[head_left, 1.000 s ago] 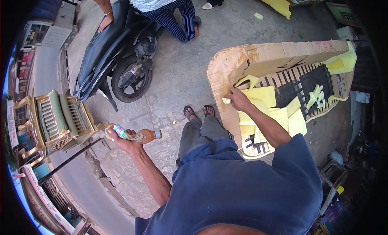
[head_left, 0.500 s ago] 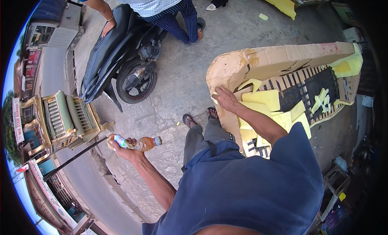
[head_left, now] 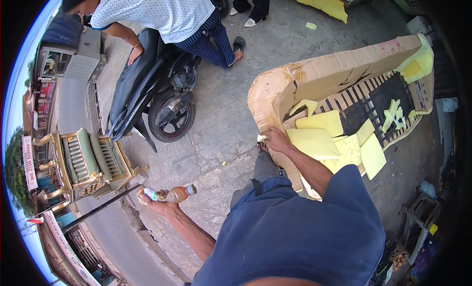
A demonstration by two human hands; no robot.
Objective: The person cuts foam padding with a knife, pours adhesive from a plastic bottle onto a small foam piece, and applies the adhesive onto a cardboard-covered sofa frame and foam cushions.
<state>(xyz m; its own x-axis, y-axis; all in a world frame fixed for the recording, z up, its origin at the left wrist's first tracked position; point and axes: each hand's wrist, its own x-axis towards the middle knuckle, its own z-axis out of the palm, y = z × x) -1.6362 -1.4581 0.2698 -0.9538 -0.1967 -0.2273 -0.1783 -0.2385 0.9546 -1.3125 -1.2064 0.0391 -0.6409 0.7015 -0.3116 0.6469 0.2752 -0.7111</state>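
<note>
My left hand (head_left: 161, 205) is closed around a clear plastic bottle (head_left: 180, 193) with amber liquid inside, held sideways out to the left over the pavement. My right hand (head_left: 277, 139) is closed at the near end of a sofa frame (head_left: 339, 65) covered in brown cardboard. A small pale piece (head_left: 262, 138), apparently foam, pokes out from its fingers. Beside this hand, yellow foam sheets (head_left: 312, 142) lie loose on the frame's slatted, black-webbed panel (head_left: 388, 94). Thin foam strips (head_left: 392, 115) rest farther along it.
A black scooter (head_left: 152, 84) stands ahead to the left; a person in a dotted shirt (head_left: 157, 13) leans on its seat. A gilded wooden seat (head_left: 81, 158) is by the road at left. More yellow foam (head_left: 319, 1) lies at the far side. A metal stand (head_left: 420, 222) is at right.
My right hand has come off the frame's corner and drawn nearer to me, with the pale piece now showing. My left hand still holds the bottle. The whole view has shifted slightly.
</note>
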